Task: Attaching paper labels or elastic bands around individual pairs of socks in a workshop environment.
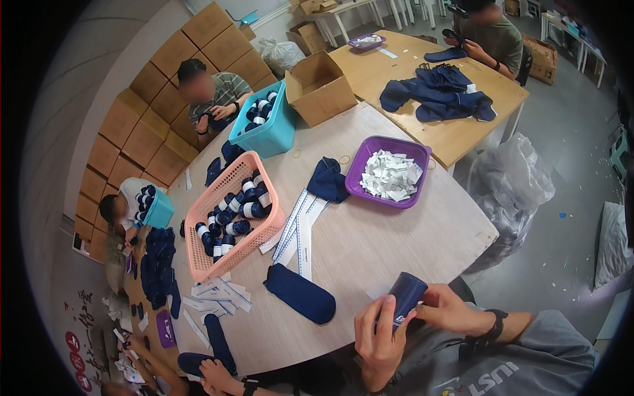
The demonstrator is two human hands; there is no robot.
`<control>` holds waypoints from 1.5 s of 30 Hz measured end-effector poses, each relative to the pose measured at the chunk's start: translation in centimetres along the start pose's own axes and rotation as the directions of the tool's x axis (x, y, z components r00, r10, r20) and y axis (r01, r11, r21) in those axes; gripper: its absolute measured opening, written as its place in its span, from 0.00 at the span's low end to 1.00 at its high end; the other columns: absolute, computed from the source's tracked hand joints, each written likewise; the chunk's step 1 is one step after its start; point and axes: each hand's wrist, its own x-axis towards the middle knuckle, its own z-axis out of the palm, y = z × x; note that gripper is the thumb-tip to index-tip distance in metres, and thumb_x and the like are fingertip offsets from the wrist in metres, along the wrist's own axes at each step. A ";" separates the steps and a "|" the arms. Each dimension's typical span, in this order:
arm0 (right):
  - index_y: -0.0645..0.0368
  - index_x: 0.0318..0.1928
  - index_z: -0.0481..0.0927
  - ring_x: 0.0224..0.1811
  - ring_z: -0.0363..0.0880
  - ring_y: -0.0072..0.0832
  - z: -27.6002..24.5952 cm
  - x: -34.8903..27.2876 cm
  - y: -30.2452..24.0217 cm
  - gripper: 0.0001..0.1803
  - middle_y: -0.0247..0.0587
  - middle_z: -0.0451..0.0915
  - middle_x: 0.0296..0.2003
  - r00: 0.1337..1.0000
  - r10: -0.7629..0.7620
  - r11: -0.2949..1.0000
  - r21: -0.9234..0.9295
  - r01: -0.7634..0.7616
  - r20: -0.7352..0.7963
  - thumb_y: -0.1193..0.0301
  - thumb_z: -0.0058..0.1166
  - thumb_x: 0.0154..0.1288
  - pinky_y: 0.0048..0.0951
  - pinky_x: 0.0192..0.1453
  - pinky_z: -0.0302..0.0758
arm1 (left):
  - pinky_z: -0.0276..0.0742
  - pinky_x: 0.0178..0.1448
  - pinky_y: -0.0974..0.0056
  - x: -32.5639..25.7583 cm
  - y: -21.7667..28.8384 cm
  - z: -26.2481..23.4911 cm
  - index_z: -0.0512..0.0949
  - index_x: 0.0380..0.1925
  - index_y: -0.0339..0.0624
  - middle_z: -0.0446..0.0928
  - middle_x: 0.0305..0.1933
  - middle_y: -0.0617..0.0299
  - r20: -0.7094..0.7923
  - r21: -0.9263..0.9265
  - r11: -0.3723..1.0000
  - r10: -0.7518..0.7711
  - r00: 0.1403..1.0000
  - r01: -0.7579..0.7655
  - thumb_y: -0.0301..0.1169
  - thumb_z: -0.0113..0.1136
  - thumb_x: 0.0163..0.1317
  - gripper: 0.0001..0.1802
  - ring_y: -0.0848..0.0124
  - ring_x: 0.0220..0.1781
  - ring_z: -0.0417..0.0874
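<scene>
Both my hands are on a navy blue cylinder (407, 294), which looks like a tightly rolled sock with pale print near its lower end. My left hand (381, 333) wraps it from the left, thumb along its side. My right hand (456, 310) has its fingers closed against its right side; the fingertips are partly hidden. Behind my left fingers a small whitish slip (378, 292) shows. A flat navy sock (300, 294) lies on the pale table to the left. Beyond it are long printed paper bands (302, 237) and a folded navy sock (328, 180).
A purple basket (355, 192) holds white paper labels. A pink basket (274, 228) and a teal bin (276, 144) hold banded sock rolls. An open carton (321, 99) stands behind. More paper bands (218, 296) lie left. Co-workers sit around the tables; clear plastic bags (512, 191) stand right.
</scene>
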 end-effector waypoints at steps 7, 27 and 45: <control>0.66 0.62 0.78 0.51 0.81 0.18 -1.9 0.7 -1.7 0.24 0.35 0.85 0.50 0.979 0.152 0.987 -0.077 -0.142 0.134 0.80 0.67 0.65 0.23 0.58 0.78 | 0.82 0.52 0.54 -0.5 0.4 -1.6 0.85 0.54 0.40 0.79 0.55 0.48 0.165 -0.167 0.968 -0.160 0.973 0.187 0.34 0.82 0.53 0.27 0.53 0.52 0.82; 0.63 0.47 0.86 0.40 0.76 0.16 -3.2 4.5 -4.1 0.15 0.29 0.83 0.37 0.871 0.149 0.887 -0.453 0.091 0.468 0.62 0.66 0.72 0.25 0.41 0.70 | 0.79 0.57 0.57 -3.0 -0.3 -2.3 0.87 0.52 0.42 0.75 0.53 0.49 0.428 -0.398 0.794 -0.283 0.859 0.460 0.33 0.82 0.53 0.25 0.56 0.53 0.81; 0.64 0.33 0.88 0.31 0.83 0.42 -1.2 4.4 -6.8 0.10 0.43 0.83 0.29 0.902 -0.042 0.537 -0.752 0.383 0.430 0.68 0.67 0.66 0.37 0.34 0.73 | 0.79 0.52 0.62 -3.0 -0.6 -2.3 0.83 0.50 0.29 0.83 0.42 0.49 0.550 -0.420 0.668 -0.351 0.758 0.614 0.34 0.76 0.63 0.22 0.59 0.46 0.85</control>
